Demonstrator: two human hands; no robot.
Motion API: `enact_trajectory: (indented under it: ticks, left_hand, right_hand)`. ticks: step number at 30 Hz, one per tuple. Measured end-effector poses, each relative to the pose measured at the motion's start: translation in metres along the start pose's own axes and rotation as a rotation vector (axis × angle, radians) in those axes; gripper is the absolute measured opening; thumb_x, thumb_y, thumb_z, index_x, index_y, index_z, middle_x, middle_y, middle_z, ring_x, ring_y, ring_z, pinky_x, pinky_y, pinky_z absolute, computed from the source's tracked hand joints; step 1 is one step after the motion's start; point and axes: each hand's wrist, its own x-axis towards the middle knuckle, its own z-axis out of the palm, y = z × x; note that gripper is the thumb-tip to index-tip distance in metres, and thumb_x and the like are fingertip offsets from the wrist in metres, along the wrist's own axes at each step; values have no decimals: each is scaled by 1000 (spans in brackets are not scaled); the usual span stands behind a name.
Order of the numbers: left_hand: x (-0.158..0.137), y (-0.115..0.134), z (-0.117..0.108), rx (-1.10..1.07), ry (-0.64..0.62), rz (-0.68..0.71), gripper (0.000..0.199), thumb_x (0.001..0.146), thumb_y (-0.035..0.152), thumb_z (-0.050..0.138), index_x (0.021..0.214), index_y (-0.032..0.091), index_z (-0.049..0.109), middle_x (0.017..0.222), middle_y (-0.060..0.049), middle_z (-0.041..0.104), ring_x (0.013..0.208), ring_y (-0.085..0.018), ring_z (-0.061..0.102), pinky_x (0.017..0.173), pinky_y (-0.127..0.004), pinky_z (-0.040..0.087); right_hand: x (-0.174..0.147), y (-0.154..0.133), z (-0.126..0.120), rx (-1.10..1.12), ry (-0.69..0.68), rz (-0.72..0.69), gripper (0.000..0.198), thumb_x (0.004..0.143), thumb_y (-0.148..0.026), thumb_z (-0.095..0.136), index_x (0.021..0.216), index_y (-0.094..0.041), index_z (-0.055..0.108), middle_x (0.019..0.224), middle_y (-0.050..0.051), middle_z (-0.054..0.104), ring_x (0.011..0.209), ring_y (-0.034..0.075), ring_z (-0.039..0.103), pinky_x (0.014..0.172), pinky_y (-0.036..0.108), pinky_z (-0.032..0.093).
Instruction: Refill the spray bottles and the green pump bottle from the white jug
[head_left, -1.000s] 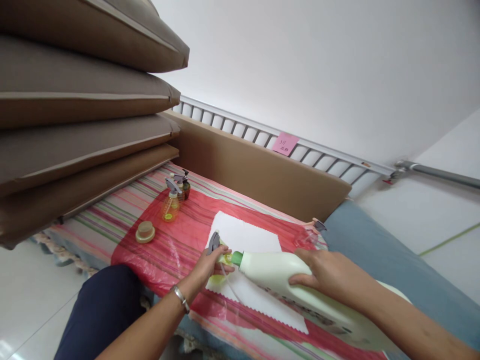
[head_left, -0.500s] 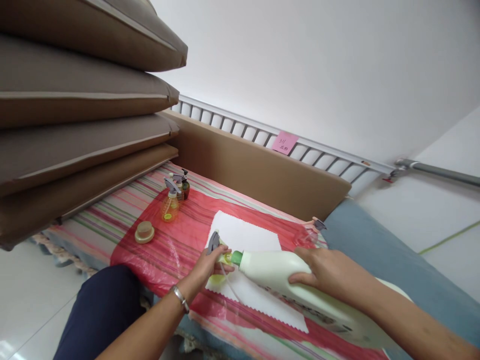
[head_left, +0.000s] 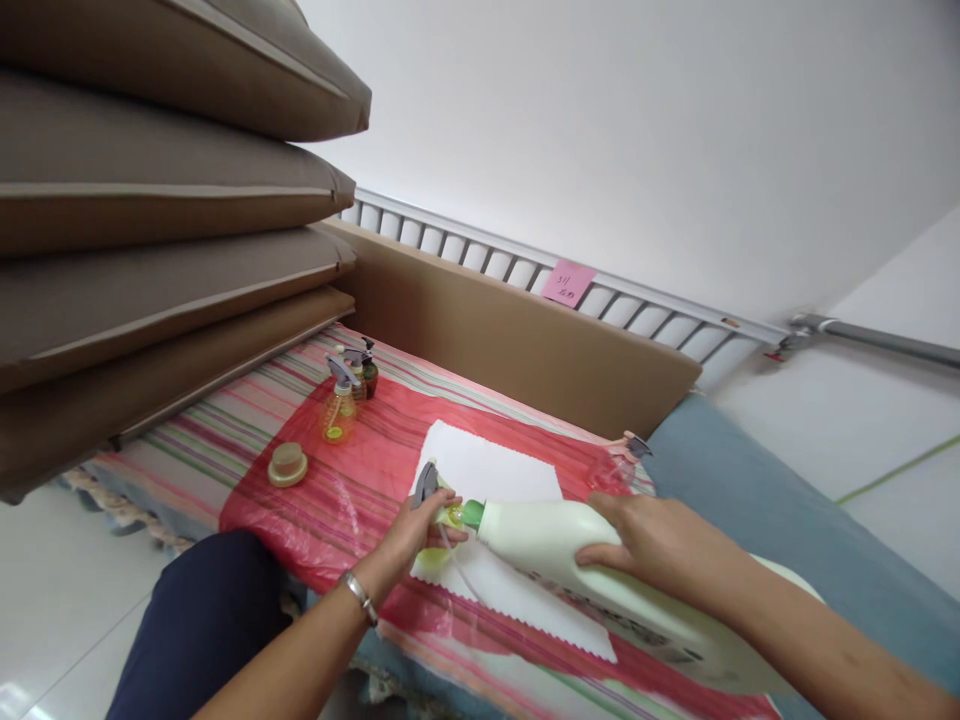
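Note:
A large pale green jug lies tipped nearly on its side, its green spout pointing left. My right hand is wrapped round the jug near its shoulder. In my left hand is a grey trigger spray head, its thin clear tube hanging down. The same fingers are at the neck of a clear yellow spray bottle, close against the spout. Whether liquid flows is too small to tell. Beneath lies a white cloth with zigzag edges.
Several pump and spray bottles stand at the left on red plastic sheeting. Near them sits a round cap. A pinkish spray bottle is at the right. Stacked cushions rise at left; a brown panel stands behind.
Both hands, the jug and the spray bottle hold almost the same positions. The whole view has shifted very slightly.

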Motion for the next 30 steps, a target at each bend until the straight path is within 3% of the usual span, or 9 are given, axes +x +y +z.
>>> enact_trajectory:
  ticks: [5,10,14,17,20,25,30]
  left_hand:
    - [-2,4,-1,-14,19,-7,39,73,43,60,101,16,58,122,-13,56,66,-19,68,66,-32,53]
    - [-4,8,-4,-15,11,-8,40,74,44,57,103,16,56,120,-12,56,65,-18,68,68,-33,53]
    - [-5,11,-4,2,-8,-23,38,76,43,54,103,17,57,123,-12,55,63,-17,68,65,-32,53]
    - [-6,14,-3,25,-3,-35,38,77,44,52,104,18,59,126,-12,53,62,-16,68,60,-30,53]
    - [-9,18,-2,69,2,-33,41,76,45,51,105,17,60,127,-13,52,63,-18,68,59,-30,52]
    - [-11,33,-4,136,7,-4,45,78,46,48,111,16,58,133,-13,47,62,-18,67,61,-33,53]
    - [-19,76,-2,140,3,79,40,82,41,43,107,15,61,121,-13,58,59,-18,65,61,-35,52]
  right_hand:
    - [-3,6,19,107,46,15,32,74,-54,55,81,-23,60,80,7,69,72,27,63,57,31,40]
    - [-3,22,49,352,115,72,33,73,-55,55,87,-27,62,85,3,69,79,25,62,67,33,44]
    - [8,39,62,555,215,222,36,71,-58,55,78,-24,63,76,1,68,67,22,62,64,32,44]
    - [25,46,74,718,382,356,37,66,-58,59,69,-21,62,55,-1,62,49,19,54,52,30,40]
    - [50,46,96,917,576,454,38,64,-57,60,65,-20,57,46,-3,54,45,17,50,46,28,36]
    - [104,33,139,1083,795,600,41,68,-61,54,65,-21,48,48,-3,51,49,17,50,51,27,39]
    - [145,17,173,1188,871,689,43,66,-61,56,74,-20,48,59,-1,56,55,18,53,55,28,41]
